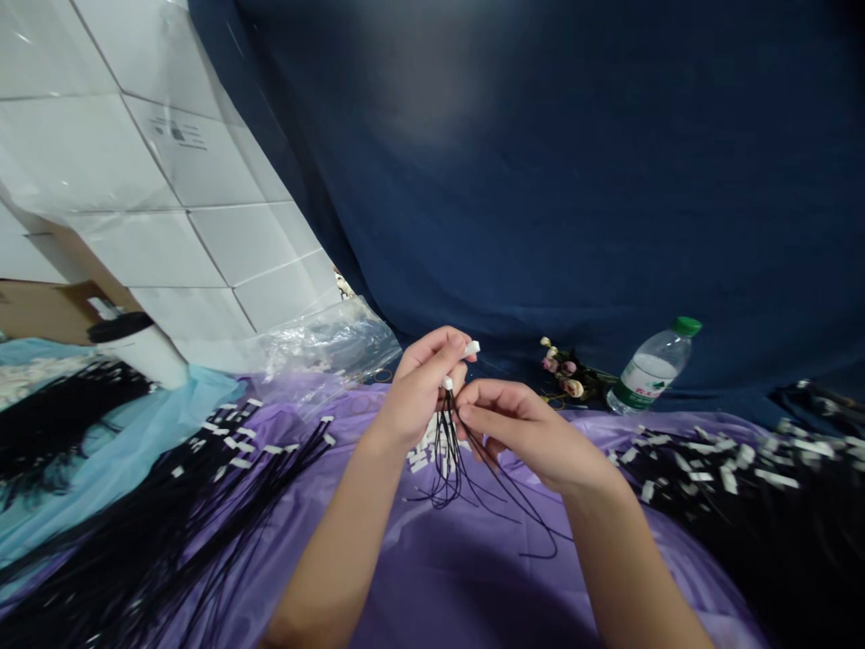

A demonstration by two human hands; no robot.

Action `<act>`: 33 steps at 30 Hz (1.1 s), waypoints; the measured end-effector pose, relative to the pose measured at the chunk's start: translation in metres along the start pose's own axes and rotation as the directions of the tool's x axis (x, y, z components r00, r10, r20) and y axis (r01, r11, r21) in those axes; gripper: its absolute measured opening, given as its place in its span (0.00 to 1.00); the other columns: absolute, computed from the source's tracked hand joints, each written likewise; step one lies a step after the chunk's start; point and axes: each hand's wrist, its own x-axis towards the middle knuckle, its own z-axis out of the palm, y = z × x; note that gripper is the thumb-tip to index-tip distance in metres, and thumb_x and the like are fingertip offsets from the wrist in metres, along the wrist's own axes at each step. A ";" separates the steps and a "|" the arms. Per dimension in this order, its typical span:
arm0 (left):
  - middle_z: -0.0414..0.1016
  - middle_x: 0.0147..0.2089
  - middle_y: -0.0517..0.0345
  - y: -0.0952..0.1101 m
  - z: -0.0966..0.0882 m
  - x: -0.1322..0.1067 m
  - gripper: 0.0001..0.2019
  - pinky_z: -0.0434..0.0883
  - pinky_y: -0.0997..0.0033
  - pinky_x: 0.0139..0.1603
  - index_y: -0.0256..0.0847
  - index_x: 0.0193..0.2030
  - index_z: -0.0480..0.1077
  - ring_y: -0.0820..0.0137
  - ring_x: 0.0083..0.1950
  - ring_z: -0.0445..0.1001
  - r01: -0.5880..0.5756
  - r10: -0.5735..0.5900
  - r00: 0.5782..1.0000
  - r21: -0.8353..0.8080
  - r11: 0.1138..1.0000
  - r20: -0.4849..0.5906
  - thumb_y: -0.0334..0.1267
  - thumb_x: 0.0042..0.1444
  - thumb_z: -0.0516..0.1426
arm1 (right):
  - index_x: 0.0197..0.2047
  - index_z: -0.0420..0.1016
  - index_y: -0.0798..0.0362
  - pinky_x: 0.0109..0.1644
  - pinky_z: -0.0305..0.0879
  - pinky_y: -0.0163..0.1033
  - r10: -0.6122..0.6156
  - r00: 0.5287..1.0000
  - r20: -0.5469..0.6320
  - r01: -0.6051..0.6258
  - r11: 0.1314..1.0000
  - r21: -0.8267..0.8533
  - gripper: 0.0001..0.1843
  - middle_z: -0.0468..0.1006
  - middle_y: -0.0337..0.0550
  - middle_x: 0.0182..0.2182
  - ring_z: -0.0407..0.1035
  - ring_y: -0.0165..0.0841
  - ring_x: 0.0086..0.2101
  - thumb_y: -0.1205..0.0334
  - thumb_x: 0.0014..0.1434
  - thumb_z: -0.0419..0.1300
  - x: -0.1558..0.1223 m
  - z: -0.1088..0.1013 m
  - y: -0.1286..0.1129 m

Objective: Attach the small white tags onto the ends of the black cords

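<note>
My left hand [427, 383] is closed, pinching a small white tag [471, 348] between thumb and finger. Below it hangs a bunch of thin black cords [446, 455] with a white end piece [447, 384] at the top, close under the left fingers. My right hand [517, 419] is closed, with thumb and forefinger together on some of the black cords just right of the bunch. Their loose ends trail down over the purple cloth [466, 568]. Several white pieces [420, 455] lie on the cloth behind the cords.
Black cords with white tags lie in heaps at left [203, 487] and right [730, 478]. A water bottle [652, 371] with a green cap and small flowers [568, 374] stand behind. White boxes [223, 171], a dark-lidded cup [145, 347] and a blue curtain [574, 180] surround the cloth.
</note>
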 end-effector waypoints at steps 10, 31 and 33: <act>0.52 0.16 0.69 0.000 -0.002 0.002 0.15 0.47 0.78 0.17 0.41 0.30 0.66 0.81 0.16 0.48 -0.022 0.023 0.999 0.030 0.999 -0.036 0.51 0.54 0.59 | 0.32 0.68 0.53 0.25 0.56 0.30 -0.209 0.938 -0.277 0.105 0.932 -0.347 0.10 0.61 0.32 0.21 0.58 0.24 0.23 0.57 0.63 0.56 0.002 0.008 0.003; 0.53 0.20 0.68 -0.008 -0.001 0.009 0.17 0.48 0.82 0.18 0.38 0.30 0.65 0.82 0.18 0.51 0.101 -0.086 0.973 0.061 0.993 -0.216 0.52 0.55 0.58 | 0.38 0.74 0.45 0.29 0.65 0.27 -0.434 0.364 -0.824 0.734 0.678 -0.033 0.08 0.64 0.30 0.26 0.58 0.20 0.22 0.52 0.57 0.64 -0.008 -0.058 -0.018; 0.54 0.20 0.68 -0.009 -0.002 0.009 0.17 0.49 0.82 0.18 0.39 0.30 0.65 0.82 0.18 0.52 0.102 -0.088 0.971 0.052 0.993 -0.224 0.52 0.55 0.58 | 0.41 0.75 0.44 0.21 0.56 0.27 -0.423 0.393 -0.817 0.683 0.729 -0.049 0.09 0.62 0.28 0.24 0.49 0.19 0.17 0.56 0.56 0.65 -0.012 -0.054 -0.021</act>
